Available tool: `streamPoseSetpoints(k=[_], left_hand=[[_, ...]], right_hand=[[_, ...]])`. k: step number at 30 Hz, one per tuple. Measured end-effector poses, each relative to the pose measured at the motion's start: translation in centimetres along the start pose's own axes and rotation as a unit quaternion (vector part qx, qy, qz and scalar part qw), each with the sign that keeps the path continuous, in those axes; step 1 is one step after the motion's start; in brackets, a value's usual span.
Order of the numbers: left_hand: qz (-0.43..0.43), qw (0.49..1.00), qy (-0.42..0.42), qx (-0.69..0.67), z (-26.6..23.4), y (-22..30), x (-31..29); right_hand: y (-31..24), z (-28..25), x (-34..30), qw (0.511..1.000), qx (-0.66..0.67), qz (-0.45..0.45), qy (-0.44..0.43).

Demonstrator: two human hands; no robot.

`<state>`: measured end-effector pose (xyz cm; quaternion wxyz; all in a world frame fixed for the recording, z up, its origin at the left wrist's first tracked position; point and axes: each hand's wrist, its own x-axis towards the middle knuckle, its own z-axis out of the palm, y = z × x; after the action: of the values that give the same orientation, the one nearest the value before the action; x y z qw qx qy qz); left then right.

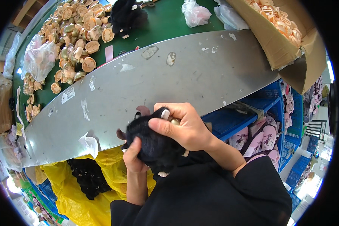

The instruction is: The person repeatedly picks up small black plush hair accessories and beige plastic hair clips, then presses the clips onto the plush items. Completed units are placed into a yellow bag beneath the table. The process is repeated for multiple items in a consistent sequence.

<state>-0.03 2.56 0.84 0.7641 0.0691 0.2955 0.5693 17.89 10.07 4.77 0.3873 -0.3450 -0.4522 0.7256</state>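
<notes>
Both hands clamp a black furry toy [156,145].
Right hand [184,126] grips above; left hand [133,156] cups below, by the table [139,90].

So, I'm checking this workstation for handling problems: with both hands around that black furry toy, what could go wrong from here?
The right hand covers the black furry toy and presses a small gold-coloured piece into it; fur hides the spot, so it may seat crooked. The toy is held over the gap between the metal shelf and the yellow bag, so a dropped piece could fall out of sight. The left hand grips only fur, which may slip.
</notes>
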Motion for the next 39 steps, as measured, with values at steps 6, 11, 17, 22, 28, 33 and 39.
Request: streamPoseSetpoints(k=[6,11,17,22,28,33,39], left_hand=[[0.073,0.996,-0.034,0.032,2.3,-0.8,0.8],[0.09,0.991,0.063,0.072,4.2,-0.7,1.2],[0.127,0.945,0.05,0.298,4.2,-0.5,1.0],[0.085,0.982,0.091,0.144,2.9,-0.9,0.6],[0.08,0.994,0.042,0.065,1.9,-1.1,-0.1],[0.06,0.997,0.01,0.047,1.0,-1.1,-0.3],[0.049,0.992,-0.029,0.111,0.2,-1.3,-0.2]], right_hand=[[-0.7,-0.2,0.1,0.999,0.048,0.017,0.019],[1.0,-0.5,0.0,0.994,0.082,-0.017,0.076],[1.2,0.4,-0.2,0.992,0.05,-0.048,0.105],[0.2,0.3,-0.3,0.996,0.046,-0.027,0.074],[0.2,0.5,-0.2,0.998,0.013,-0.018,0.055],[0.2,0.2,0.0,0.999,-0.021,-0.026,0.042],[0.6,0.0,-0.2,0.999,-0.017,-0.03,0.037]])
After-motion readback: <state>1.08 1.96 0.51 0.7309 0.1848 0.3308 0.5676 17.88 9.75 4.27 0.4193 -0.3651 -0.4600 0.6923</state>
